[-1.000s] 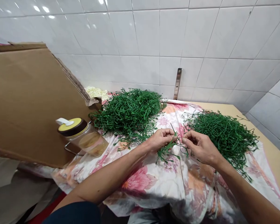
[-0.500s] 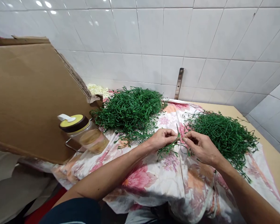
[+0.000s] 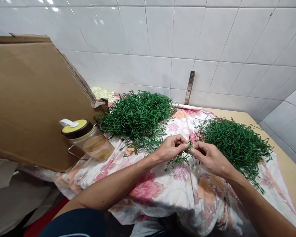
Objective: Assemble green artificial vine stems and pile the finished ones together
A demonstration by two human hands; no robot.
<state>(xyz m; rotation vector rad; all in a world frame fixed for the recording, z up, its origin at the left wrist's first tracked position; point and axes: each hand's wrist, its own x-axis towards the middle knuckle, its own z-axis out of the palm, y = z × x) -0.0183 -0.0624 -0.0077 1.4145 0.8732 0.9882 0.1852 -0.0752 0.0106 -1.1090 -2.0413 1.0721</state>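
My left hand [image 3: 172,147] is closed in a pinch on a small bunch of thin green stems [image 3: 179,160], which look like artificial plant stems and hang below its fingers. My right hand [image 3: 212,158] pinches at the same bunch, its fingertips almost touching those of the left. A dark, thin tip sticks up between the two hands. Behind my left hand lies a large heap of green stems [image 3: 140,113]. Another heap of green stems [image 3: 234,143] spreads just beyond my right hand. What exactly sits between the right fingertips is partly hidden.
Floral cloth [image 3: 148,191] covers much of the table [image 3: 292,179]. To the left stand a cardboard box [image 3: 32,98] and a clear jar [image 3: 96,144] with a yellow-and-brown lid. Small cream pieces [image 3: 103,94] lie at the back. A metal strip [image 3: 189,87] leans against the tiled wall [image 3: 158,36].
My right hand has moved slightly left, and its fingertips have come closer to the left hand's. The dark tip between them stands lower. Both heaps look the same.
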